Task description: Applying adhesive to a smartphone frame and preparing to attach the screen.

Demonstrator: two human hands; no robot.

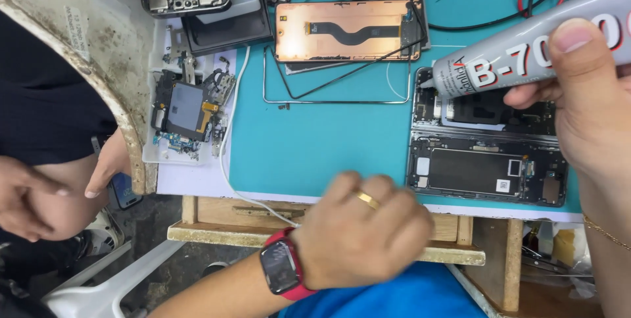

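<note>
My right hand [591, 107] grips a grey glue tube [519, 55] with red and white print. The tube's nozzle touches the upper left corner of an opened phone body [486, 170], which lies on the teal mat [315, 134] with its dark inner parts showing. My left hand [361, 226] is curled into a loose fist at the table's front edge, just left of the phone. It wears a gold ring, and a red smartwatch [281, 269] sits on the wrist. Nothing shows inside that fist.
A copper-backed screen panel [348, 28] lies at the mat's far side above a thin metal frame [335, 97]. A white tray [190, 111] of phone parts and a white cable [227, 153] sit to the left. Another person's hands [105, 167] rest at the far left.
</note>
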